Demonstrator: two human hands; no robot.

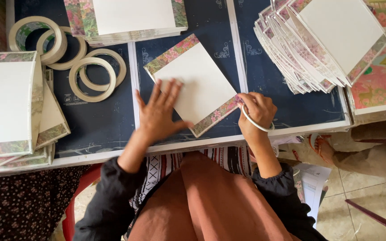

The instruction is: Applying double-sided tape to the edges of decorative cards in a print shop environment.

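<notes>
Left hand (pixel 159 114) lies flat, fingers spread, on the card (pixel 195 85) mid-desk (pixel 103 120). Right hand (pixel 256 109) pinches its corner, a tape ring (pixel 256 122) on the wrist; fingertips mostly hidden.

the left stack of boards (pixel 5 102) is cut off by the frame's edge.
</notes>
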